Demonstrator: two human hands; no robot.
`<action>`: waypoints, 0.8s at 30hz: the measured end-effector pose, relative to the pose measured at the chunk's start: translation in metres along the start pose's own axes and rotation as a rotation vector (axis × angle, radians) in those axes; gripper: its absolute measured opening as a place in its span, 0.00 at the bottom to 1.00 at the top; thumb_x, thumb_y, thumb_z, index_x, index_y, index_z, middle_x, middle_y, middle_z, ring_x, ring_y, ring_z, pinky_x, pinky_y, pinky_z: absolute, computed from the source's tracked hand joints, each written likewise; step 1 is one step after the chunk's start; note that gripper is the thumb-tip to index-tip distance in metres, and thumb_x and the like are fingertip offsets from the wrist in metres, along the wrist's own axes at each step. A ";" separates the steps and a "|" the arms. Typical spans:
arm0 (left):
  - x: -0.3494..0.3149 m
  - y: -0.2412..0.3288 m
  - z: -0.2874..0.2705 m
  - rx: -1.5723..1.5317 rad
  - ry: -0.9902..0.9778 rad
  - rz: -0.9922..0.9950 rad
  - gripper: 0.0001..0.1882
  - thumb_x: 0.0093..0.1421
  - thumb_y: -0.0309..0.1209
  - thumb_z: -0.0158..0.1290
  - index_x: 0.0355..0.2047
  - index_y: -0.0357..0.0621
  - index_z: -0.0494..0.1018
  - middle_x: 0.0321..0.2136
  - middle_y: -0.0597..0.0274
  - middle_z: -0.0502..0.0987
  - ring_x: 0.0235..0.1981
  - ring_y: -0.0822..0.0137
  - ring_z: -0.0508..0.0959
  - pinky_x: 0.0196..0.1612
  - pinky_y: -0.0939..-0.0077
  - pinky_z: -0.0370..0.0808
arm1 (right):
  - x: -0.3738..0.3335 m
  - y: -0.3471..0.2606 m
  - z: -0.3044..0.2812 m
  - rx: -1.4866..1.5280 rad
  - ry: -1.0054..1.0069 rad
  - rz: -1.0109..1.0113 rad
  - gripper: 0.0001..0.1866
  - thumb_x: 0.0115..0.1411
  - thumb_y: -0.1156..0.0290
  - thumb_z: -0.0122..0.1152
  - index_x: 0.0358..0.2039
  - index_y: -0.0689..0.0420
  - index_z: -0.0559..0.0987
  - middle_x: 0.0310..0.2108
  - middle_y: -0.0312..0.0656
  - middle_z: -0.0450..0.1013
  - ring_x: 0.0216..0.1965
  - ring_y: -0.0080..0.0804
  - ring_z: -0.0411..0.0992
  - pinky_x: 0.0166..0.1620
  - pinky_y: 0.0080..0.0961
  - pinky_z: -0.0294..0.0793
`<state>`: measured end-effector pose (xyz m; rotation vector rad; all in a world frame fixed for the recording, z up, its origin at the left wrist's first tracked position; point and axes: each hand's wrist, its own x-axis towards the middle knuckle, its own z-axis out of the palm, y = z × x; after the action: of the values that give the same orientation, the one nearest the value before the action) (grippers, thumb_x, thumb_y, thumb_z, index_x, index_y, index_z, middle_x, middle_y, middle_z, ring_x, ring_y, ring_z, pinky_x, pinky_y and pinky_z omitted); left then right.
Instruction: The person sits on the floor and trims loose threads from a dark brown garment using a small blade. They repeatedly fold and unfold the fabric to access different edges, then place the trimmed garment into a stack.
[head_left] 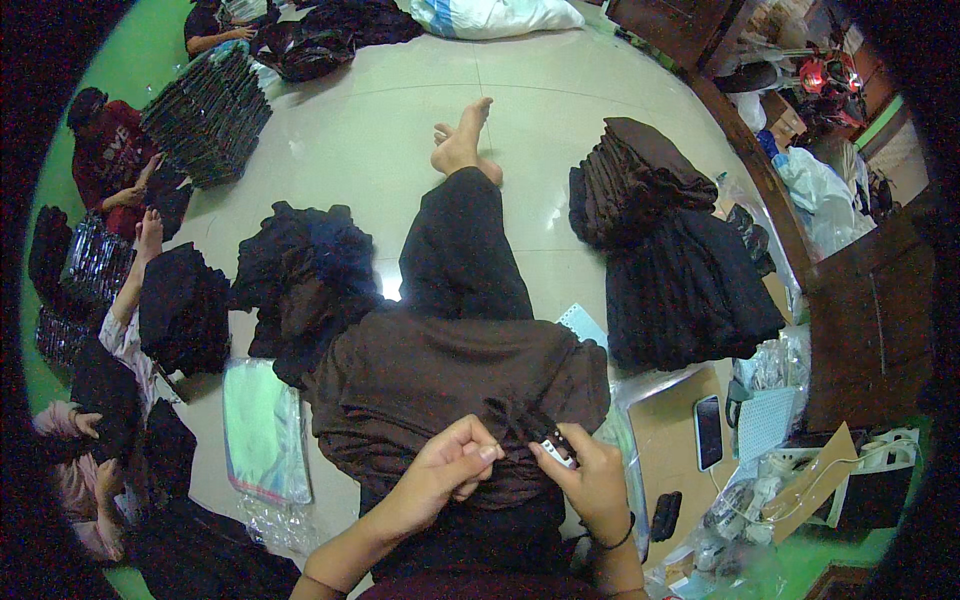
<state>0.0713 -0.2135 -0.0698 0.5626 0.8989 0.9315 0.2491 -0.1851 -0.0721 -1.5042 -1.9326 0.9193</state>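
Observation:
Across my lap lies a brown folded garment [430, 375], bunched toward its near edge. Over that edge my left hand [455, 470] is closed, thumb tip pressed to the curled fingers; whatever it pinches is too small to make out. Just right of it, my right hand [592, 480] grips a small white piece with dark marks [556, 454] between thumb and fingers. Dark cloth lies close against that piece, and I cannot tell whether they are joined. A dark band circles the right wrist.
Folded dark clothes [685, 290] with brown ones [645, 185] on top stand at right. More dark clothes [305, 270] lie left, above a plastic-wrapped green pack [265, 430]. A phone [708, 433] rests on cardboard [660, 425]. Other people sit at left, near packed stacks [205, 115].

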 end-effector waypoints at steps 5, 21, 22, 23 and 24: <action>-0.003 -0.002 0.002 0.140 -0.008 0.040 0.09 0.59 0.35 0.44 0.29 0.43 0.62 0.19 0.72 0.61 0.18 0.84 0.57 0.19 0.90 0.54 | -0.006 0.001 -0.005 -0.062 0.063 0.048 0.13 0.46 0.68 0.63 0.28 0.62 0.73 0.16 0.45 0.69 0.16 0.30 0.68 0.20 0.23 0.65; -0.018 0.004 0.008 0.374 0.034 0.102 0.07 0.59 0.30 0.44 0.27 0.40 0.62 0.20 0.74 0.60 0.22 0.84 0.57 0.25 0.89 0.56 | -0.020 0.006 -0.007 -0.192 -0.033 -0.222 0.14 0.45 0.68 0.63 0.30 0.60 0.72 0.24 0.44 0.72 0.21 0.36 0.72 0.22 0.26 0.70; -0.018 0.003 0.007 0.382 0.034 0.115 0.07 0.59 0.30 0.44 0.27 0.40 0.62 0.20 0.75 0.60 0.22 0.84 0.57 0.24 0.89 0.56 | -0.019 0.006 -0.007 -0.219 -0.068 -0.214 0.15 0.45 0.67 0.62 0.32 0.60 0.72 0.26 0.45 0.73 0.23 0.37 0.73 0.23 0.27 0.72; -0.017 0.002 0.007 0.390 0.034 0.128 0.07 0.59 0.30 0.44 0.27 0.40 0.62 0.20 0.75 0.60 0.22 0.84 0.57 0.24 0.89 0.56 | -0.018 0.006 -0.008 -0.217 -0.057 -0.237 0.15 0.45 0.67 0.62 0.32 0.60 0.72 0.26 0.45 0.73 0.23 0.37 0.73 0.24 0.27 0.72; -0.017 0.001 0.006 0.404 0.040 0.137 0.07 0.59 0.30 0.44 0.27 0.40 0.62 0.20 0.75 0.60 0.22 0.84 0.57 0.24 0.89 0.56 | -0.018 0.006 -0.007 -0.219 -0.053 -0.237 0.15 0.45 0.67 0.62 0.32 0.60 0.72 0.26 0.44 0.73 0.23 0.37 0.73 0.24 0.27 0.72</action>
<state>0.0713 -0.2280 -0.0589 0.9628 1.1046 0.8898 0.2628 -0.2002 -0.0721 -1.3374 -2.2530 0.6680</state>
